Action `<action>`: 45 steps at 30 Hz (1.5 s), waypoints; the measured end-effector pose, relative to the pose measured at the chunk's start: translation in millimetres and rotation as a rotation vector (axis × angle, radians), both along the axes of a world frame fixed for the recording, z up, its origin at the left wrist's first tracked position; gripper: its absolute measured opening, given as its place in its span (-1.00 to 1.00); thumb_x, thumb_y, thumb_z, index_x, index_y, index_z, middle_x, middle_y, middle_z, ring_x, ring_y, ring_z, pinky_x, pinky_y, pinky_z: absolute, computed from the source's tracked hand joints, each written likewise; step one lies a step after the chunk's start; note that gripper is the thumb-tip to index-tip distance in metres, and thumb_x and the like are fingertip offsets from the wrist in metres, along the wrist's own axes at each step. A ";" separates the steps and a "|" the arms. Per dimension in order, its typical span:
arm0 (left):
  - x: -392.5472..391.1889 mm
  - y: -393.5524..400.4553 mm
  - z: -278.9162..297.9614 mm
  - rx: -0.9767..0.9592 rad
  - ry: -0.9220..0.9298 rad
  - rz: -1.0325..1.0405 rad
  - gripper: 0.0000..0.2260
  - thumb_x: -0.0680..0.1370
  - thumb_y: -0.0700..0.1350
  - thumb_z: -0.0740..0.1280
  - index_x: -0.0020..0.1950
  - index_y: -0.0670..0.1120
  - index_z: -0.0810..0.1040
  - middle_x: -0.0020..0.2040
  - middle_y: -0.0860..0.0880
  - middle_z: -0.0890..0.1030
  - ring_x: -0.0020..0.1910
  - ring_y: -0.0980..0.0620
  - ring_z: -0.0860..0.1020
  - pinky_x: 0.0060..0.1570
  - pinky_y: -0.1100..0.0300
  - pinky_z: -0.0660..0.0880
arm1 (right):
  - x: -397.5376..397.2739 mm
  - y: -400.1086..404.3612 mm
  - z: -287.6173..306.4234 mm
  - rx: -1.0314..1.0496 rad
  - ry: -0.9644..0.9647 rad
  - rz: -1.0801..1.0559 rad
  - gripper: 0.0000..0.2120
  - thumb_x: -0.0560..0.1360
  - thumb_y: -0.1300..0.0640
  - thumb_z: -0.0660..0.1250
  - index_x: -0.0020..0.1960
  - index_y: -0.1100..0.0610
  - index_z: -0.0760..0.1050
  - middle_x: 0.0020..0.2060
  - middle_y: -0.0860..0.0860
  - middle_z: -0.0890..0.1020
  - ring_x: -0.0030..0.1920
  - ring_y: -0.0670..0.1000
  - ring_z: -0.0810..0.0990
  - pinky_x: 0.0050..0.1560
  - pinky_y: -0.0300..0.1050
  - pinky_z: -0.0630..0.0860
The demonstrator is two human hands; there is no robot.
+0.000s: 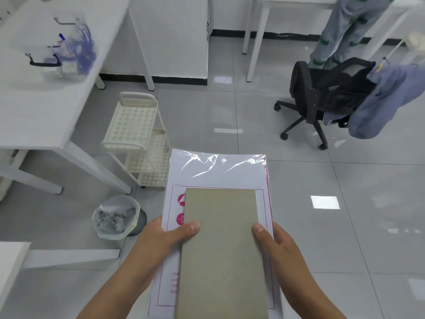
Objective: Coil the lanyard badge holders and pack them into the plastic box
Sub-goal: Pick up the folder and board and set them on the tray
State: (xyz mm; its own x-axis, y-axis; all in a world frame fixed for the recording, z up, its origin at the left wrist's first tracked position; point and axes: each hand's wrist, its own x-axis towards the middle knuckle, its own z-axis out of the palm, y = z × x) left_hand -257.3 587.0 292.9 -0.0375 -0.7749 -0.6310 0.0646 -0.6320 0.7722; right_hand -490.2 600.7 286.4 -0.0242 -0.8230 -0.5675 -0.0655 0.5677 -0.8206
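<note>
I see a bright, evenly lit room under cool white light from overhead. The glossy floor tiles [299, 203] mirror it as pale rectangles, the sharpest at the right. Glare streaks cross the clear wrapper [218, 164] at its top edge. Shadows are faint and soft. The wide lens bends table legs and tile lines toward the edges. The clear plastic box [62, 47] at upper left is smeared with blur; the centre is sharper.

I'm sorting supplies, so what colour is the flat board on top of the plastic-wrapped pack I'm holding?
The board is a plain greyish tan, seen clearly in the head view.
</note>
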 end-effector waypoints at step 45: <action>40.0 -501.0 -55.4 0.088 -0.057 0.462 -0.50 0.23 0.22 0.59 0.11 0.13 0.64 0.02 0.22 0.70 0.10 0.14 0.63 0.28 -0.02 0.47 | 64.2 -621.5 -17.7 0.030 0.126 0.520 -0.84 0.58 0.01 0.31 0.12 -0.01 0.58 -0.06 -0.09 0.73 -0.05 -0.07 0.71 -0.05 -0.19 0.58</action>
State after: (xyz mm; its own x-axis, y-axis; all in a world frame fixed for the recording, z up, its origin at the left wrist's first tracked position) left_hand -217.3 86.0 237.5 0.3354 -0.6459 -0.6857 0.3135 -0.6099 0.7279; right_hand -425.9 -20.7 268.7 0.3128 -0.7279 -0.6102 -0.4418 0.4572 -0.7719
